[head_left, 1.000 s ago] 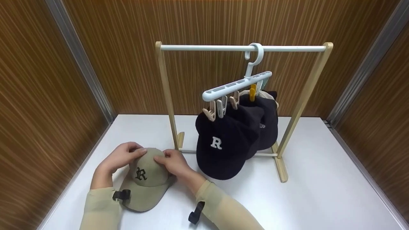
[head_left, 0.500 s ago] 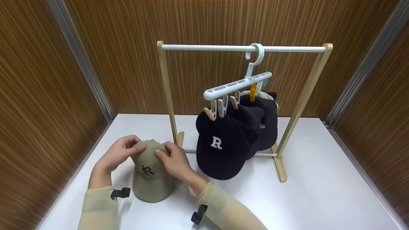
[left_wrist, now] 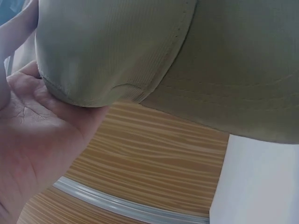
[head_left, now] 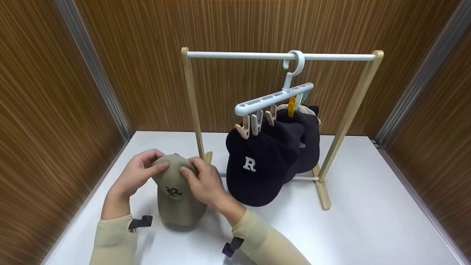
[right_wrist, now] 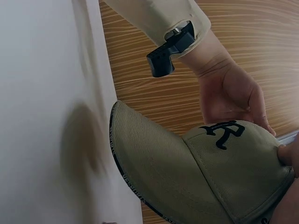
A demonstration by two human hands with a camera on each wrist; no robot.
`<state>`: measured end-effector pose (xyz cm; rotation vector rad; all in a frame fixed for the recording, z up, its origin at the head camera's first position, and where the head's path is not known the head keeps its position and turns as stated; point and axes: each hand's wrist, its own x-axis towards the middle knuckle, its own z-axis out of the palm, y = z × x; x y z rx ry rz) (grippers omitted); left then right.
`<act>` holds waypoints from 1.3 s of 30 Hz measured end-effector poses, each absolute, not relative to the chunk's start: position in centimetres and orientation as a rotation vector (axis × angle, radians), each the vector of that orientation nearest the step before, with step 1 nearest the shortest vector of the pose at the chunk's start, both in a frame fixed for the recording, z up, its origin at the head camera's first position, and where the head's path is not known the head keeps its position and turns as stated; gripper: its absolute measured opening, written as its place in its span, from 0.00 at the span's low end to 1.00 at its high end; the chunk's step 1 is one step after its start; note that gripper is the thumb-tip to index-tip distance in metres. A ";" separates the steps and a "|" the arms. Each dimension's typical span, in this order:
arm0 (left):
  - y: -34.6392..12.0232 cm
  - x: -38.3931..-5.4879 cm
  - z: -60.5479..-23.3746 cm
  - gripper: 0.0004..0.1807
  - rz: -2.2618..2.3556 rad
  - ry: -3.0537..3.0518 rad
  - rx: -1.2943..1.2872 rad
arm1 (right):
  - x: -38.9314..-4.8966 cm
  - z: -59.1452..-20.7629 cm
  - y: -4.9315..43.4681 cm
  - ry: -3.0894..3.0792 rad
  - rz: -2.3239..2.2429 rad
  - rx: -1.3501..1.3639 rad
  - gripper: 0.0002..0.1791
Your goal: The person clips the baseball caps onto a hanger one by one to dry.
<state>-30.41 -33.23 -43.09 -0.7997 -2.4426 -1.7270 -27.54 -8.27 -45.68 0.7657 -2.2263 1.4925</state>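
Note:
An olive-khaki baseball cap with a dark embroidered R is held up by both hands in the head view, brim down and toward the viewer. My left hand grips the crown's left side, thumb on the front and fingers behind. On the opposite side my right hand pinches the crown, thumb in front, its other fingertips hidden behind the cloth. The right wrist view shows the brim apart from its shadow on the white table. In the left wrist view the crown lies against the left palm.
Right of the hands stands a wooden rack with a white bar. A pale blue hanger with several clips hangs from it. A navy cap with a white R and another dark cap hang there. Wood-grain walls enclose the table.
Both hands have raised the khaki cap off the table and shifted it slightly right. Its brim has swung from lower left to hang straight down. The rack and hanging caps stay put.

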 end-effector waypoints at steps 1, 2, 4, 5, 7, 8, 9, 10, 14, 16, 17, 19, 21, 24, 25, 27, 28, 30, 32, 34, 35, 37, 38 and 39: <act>-33.1 -30.3 -43.0 0.04 -1.730 -2.430 -0.805 | -27.4 -45.5 -8.2 -2.222 1.469 0.778 0.11; -33.0 -30.2 -42.9 0.04 -1.732 -2.415 -0.811 | -27.3 -45.4 -8.1 -2.218 1.444 0.790 0.11; -32.9 -30.0 -42.7 0.04 -1.734 -2.392 -0.820 | -27.1 -45.1 -8.0 -2.206 1.394 0.810 0.11; -32.8 -29.9 -42.6 0.04 -1.734 -2.382 -0.826 | -26.9 -45.0 -7.9 -2.197 1.372 0.817 0.11; -32.6 -29.7 -42.5 0.04 -1.737 -2.358 -0.841 | -26.7 -44.7 -7.8 -2.173 1.338 0.825 0.11; -32.5 -29.6 -42.4 0.04 -1.741 -2.343 -0.849 | -26.5 -44.5 -7.8 -2.161 1.326 0.829 0.11; -32.4 -29.6 -42.2 0.04 -1.747 -2.328 -0.858 | -26.4 -44.4 -7.8 -2.147 1.316 0.831 0.11; -32.3 -29.5 -42.1 0.04 -1.750 -2.312 -0.869 | -26.3 -44.3 -7.7 -2.133 1.311 0.836 0.11; -31.9 -29.1 -41.6 0.04 -1.754 -2.252 -0.919 | -26.0 -43.9 -7.5 -2.096 1.293 0.856 0.10; -31.7 -29.0 -41.4 0.04 -1.745 -2.234 -0.944 | -25.9 -43.8 -7.4 -2.076 1.287 0.863 0.09; -31.6 -28.9 -41.3 0.05 -1.741 -2.228 -0.956 | -25.8 -43.8 -7.3 -2.068 1.284 0.864 0.09; -31.4 -28.9 -41.2 0.06 -1.739 -2.217 -0.976 | -25.7 -43.6 -7.2 -2.050 1.279 0.870 0.08; -31.3 -28.8 -41.1 0.07 -1.738 -2.207 -0.999 | -25.6 -43.5 -7.0 -2.035 1.277 0.877 0.08; -31.1 -28.7 -41.0 0.08 -1.741 -2.183 -1.032 | -25.4 -43.4 -6.9 -2.027 1.270 0.887 0.07; -31.1 -28.7 -41.0 0.08 -1.741 -2.175 -1.043 | -25.3 -43.4 -6.8 -2.025 1.269 0.890 0.07; -30.9 -28.6 -40.9 0.08 -1.738 -2.162 -1.061 | -25.3 -43.3 -6.8 -2.020 1.265 0.891 0.07; -30.9 -28.6 -40.9 0.09 -1.735 -2.158 -1.067 | -25.2 -43.2 -6.7 -2.018 1.263 0.890 0.07; -30.8 -28.6 -40.9 0.09 -1.730 -2.155 -1.074 | -25.1 -43.1 -6.6 -2.013 1.260 0.889 0.07; -30.6 -28.5 -40.8 0.09 -1.729 -2.152 -1.077 | -25.0 -43.0 -6.5 -2.009 1.260 0.883 0.07; -30.5 -28.4 -40.8 0.08 -1.731 -2.151 -1.077 | -24.9 -43.0 -6.4 -2.011 1.254 0.879 0.08; -30.5 -28.4 -40.9 0.08 -1.732 -2.152 -1.077 | -24.9 -43.0 -6.4 -2.012 1.251 0.879 0.08; -30.4 -28.3 -40.9 0.07 -1.735 -2.157 -1.074 | -24.8 -43.1 -6.3 -2.013 1.241 0.874 0.08; -30.3 -28.3 -41.0 0.07 -1.734 -2.161 -1.069 | -24.8 -43.2 -6.2 -2.012 1.233 0.871 0.08; -30.3 -28.2 -41.0 0.07 -1.734 -2.166 -1.065 | -24.8 -43.2 -6.1 -2.010 1.228 0.868 0.08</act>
